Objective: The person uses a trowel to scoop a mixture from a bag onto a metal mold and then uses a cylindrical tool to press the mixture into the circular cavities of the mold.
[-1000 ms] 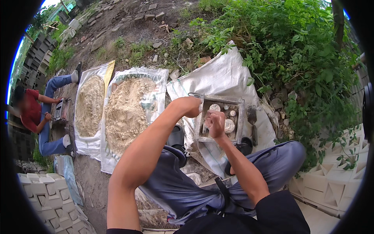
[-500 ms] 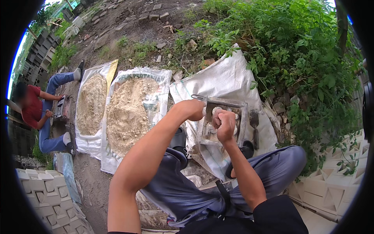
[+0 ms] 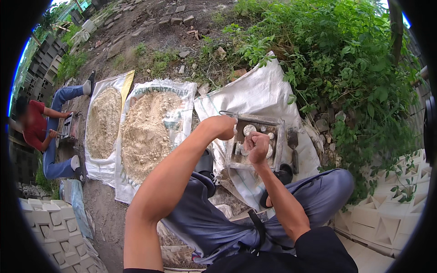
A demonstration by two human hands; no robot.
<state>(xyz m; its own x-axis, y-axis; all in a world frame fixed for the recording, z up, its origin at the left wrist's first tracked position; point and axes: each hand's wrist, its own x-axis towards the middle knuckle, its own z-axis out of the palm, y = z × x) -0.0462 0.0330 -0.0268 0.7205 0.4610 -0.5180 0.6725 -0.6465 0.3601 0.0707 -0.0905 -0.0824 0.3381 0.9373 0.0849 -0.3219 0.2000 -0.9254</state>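
A rectangular, dust-covered mould frame [image 3: 278, 152] lies on a white woven sack [image 3: 268, 91] before my crossed legs. Inside it are several pale round pieces, among them a larger disc [image 3: 249, 130] toward its far side. My left hand [image 3: 222, 128] is closed round the frame's left side, near the far corner. Over the frame's middle, my right hand [image 3: 257, 148] is curled into a fist; its fingers hide whatever they may hold. A trowel [image 3: 293, 145] rests on the sack just right of the frame.
Two sacks carry heaps of pale sandy powder [image 3: 148, 132] [image 3: 104, 123] to the left. Farther left, a person in a red shirt [image 3: 35, 127] sits working at another frame [image 3: 67, 125]. Leafy plants [image 3: 346, 68] crowd the right; patterned pale blocks [image 3: 378, 218] stand at the lower right.
My right hand has shifted slightly left and lower within the frame, uncovering more of the round pieces. My left hand keeps its grip. The whole view has drifted a little.
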